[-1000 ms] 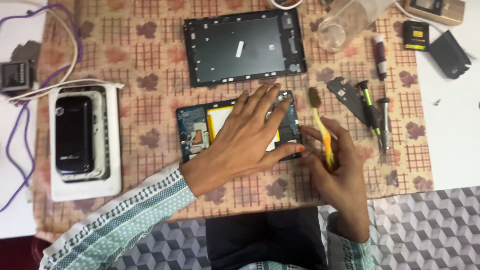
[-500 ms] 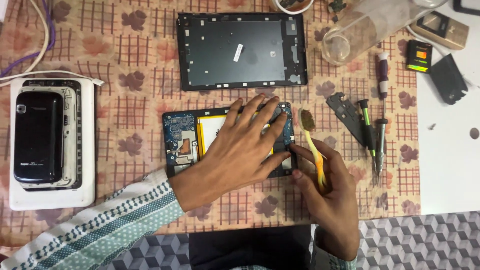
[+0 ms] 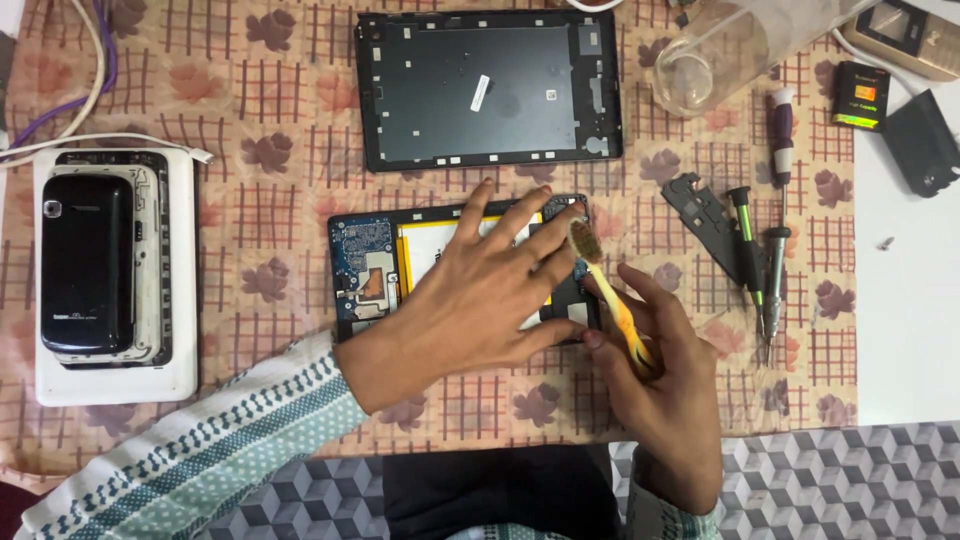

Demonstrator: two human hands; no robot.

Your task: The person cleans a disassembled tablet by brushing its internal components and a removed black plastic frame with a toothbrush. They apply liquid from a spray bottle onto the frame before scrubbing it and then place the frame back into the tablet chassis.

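While L hand lies flat, fingers spread, pinning opened tablet at cloth centre, R hand grips yellow brush, bristles at tablet's right edge beside L fingertips. Tablet's long axis runs left-right; R hand nearer that edge. Back cover toward far edge; screwdrivers right.

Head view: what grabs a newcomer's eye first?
The opened tablet at the centre of the patterned cloth, circuit board bared, with the left hand spread flat over it. Right beside it, the right hand holds a yellow toothbrush, bristles at the tablet's right edge. Above lies the detached dark back cover; a black phone rests on a white block at far left.
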